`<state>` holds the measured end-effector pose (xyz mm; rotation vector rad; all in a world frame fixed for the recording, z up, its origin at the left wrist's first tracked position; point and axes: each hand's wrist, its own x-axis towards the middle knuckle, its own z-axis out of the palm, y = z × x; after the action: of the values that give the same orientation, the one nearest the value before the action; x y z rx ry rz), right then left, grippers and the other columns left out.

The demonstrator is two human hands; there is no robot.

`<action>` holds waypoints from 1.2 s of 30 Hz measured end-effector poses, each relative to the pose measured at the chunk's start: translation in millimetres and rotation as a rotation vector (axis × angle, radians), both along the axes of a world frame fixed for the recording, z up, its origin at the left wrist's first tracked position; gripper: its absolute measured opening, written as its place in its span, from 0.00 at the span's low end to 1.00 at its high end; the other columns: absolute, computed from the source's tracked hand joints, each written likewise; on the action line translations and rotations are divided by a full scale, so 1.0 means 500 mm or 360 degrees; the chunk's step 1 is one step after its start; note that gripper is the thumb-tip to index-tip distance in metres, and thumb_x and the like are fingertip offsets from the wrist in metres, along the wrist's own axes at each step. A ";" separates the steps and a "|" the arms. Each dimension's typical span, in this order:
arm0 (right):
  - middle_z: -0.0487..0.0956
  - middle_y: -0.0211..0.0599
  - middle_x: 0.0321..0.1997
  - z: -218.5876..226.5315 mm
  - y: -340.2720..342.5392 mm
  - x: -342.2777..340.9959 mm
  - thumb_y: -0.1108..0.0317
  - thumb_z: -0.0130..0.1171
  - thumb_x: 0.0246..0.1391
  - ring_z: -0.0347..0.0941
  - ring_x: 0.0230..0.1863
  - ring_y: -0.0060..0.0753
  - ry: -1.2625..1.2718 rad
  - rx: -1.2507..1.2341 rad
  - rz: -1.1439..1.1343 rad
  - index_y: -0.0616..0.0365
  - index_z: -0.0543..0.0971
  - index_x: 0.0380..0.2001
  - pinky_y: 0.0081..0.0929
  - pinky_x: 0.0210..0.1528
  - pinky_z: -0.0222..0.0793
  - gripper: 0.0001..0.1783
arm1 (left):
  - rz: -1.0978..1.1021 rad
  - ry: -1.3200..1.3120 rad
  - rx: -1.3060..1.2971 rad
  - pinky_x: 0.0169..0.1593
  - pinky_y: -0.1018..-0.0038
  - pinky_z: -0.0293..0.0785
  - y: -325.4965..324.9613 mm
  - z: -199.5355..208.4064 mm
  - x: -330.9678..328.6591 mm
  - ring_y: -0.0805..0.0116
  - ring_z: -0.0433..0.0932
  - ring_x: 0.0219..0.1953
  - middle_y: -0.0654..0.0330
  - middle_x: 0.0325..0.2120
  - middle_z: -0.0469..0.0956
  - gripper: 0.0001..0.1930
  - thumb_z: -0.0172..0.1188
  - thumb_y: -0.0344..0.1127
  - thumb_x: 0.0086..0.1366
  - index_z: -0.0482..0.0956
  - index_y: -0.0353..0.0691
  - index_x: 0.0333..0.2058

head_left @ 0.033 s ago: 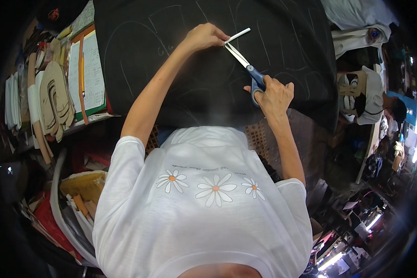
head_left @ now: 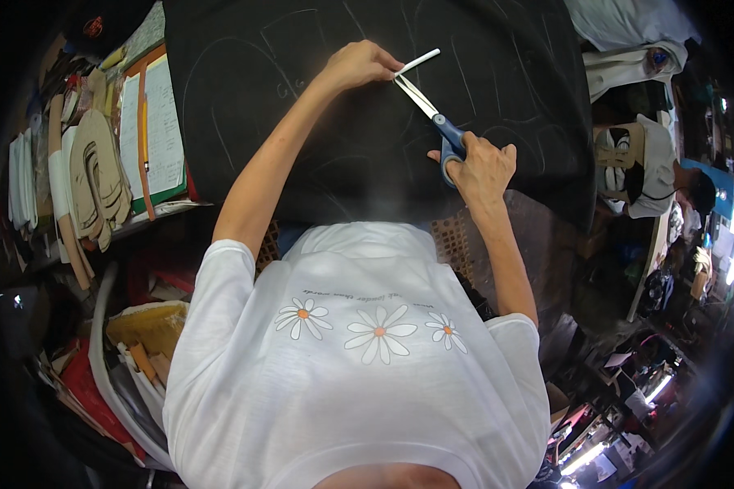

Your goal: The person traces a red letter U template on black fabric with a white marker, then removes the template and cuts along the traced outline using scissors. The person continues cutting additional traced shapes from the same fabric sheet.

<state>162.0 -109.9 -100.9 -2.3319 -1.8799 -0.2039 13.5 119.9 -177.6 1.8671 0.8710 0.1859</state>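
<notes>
Between the closed fingertips of my left hand is a thin white stick, chalk-like, its far end sticking out to the upper right. My right hand grips the blue handles of a pair of scissors. The scissors point up and left, and their narrow, slightly parted blades meet the stick close to my left fingertips. Whether the blades bite into the stick cannot be made out. Under both hands spreads a black cloth, marked with white curved and straight outlines.
Left of the cloth lie a written sheet on a green-edged board, a yellow pencil and brown card patterns. A bin with rolls stands lower left. Another person is at the right, near white cloth.
</notes>
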 end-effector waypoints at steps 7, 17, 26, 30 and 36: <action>0.71 0.36 0.08 0.013 0.008 -0.004 0.38 0.68 0.35 0.61 0.10 0.36 0.0025 -0.0058 0.0017 0.56 0.76 0.17 0.31 0.29 0.49 0.29 | -0.0068 -0.0170 -0.0004 0.48 0.70 0.73 0.006 -0.006 -0.002 0.64 0.82 0.38 0.57 0.36 0.83 0.17 0.62 0.37 0.52 0.84 0.47 0.42; 0.71 0.36 0.08 0.017 0.020 0.014 0.38 0.68 0.33 0.63 0.10 0.36 -0.0031 -0.0077 0.0065 0.55 0.77 0.17 0.30 0.29 0.51 0.29 | -0.0124 -0.0117 -0.0015 0.47 0.71 0.73 0.012 0.000 -0.004 0.66 0.82 0.36 0.58 0.35 0.83 0.17 0.61 0.36 0.52 0.84 0.46 0.42; 0.73 0.37 0.09 0.015 0.017 0.006 0.38 0.69 0.31 0.67 0.11 0.37 0.0011 -0.0111 0.0031 0.55 0.76 0.16 0.33 0.30 0.53 0.29 | -0.0028 -0.0089 0.0035 0.47 0.70 0.73 0.003 -0.007 -0.003 0.66 0.81 0.39 0.58 0.34 0.83 0.17 0.61 0.37 0.52 0.84 0.49 0.43; 0.73 0.36 0.09 0.011 0.016 0.005 0.38 0.69 0.31 0.68 0.12 0.36 0.0019 -0.0078 0.0017 0.54 0.76 0.16 0.33 0.30 0.52 0.29 | -0.0064 -0.0110 -0.0028 0.47 0.70 0.73 0.006 -0.003 -0.004 0.66 0.82 0.38 0.57 0.34 0.83 0.17 0.61 0.37 0.52 0.84 0.48 0.43; 0.72 0.36 0.09 0.008 0.016 -0.001 0.40 0.70 0.31 0.67 0.11 0.36 -0.0036 -0.0044 0.0029 0.55 0.75 0.15 0.34 0.30 0.52 0.28 | -0.0054 -0.0099 -0.0009 0.47 0.72 0.74 0.002 0.004 -0.005 0.66 0.82 0.36 0.57 0.33 0.83 0.17 0.61 0.38 0.52 0.84 0.46 0.42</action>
<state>161.3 -101.9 -96.8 -2.3385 -1.9259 -0.2045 10.9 121.0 -175.8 1.8600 0.7957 0.2194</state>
